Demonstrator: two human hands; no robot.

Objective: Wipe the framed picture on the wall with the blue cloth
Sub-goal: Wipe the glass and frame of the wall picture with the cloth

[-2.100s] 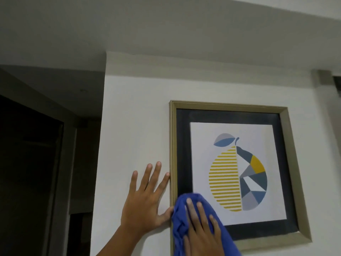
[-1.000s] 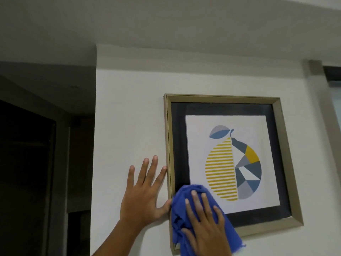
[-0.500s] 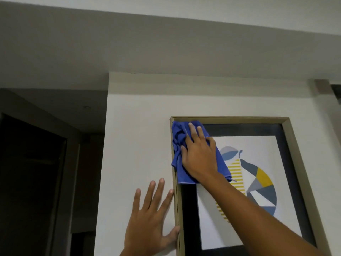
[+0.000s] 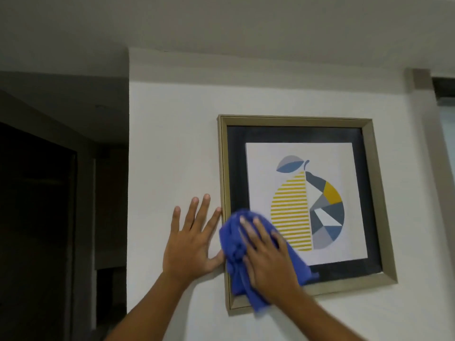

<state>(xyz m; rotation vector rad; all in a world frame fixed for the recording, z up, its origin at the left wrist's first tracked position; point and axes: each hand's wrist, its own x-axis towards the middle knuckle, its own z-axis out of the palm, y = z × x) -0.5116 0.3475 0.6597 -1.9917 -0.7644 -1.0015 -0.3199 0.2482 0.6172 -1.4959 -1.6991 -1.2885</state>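
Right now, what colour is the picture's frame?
Dull gold frame, seen in the head view.

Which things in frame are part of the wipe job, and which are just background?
Job: framed picture; blue cloth, pressed on its lower left corner by the right hand; left hand, flat on the wall beside the frame.
Background: dark doorway on the left; ceiling.

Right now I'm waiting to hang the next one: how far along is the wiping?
Done: the left strip, swept to the top moments ago. In hand: right hand presses the blue cloth on the framed picture's lower-left corner; left hand braces on the wall. Left: seemingly the right side.
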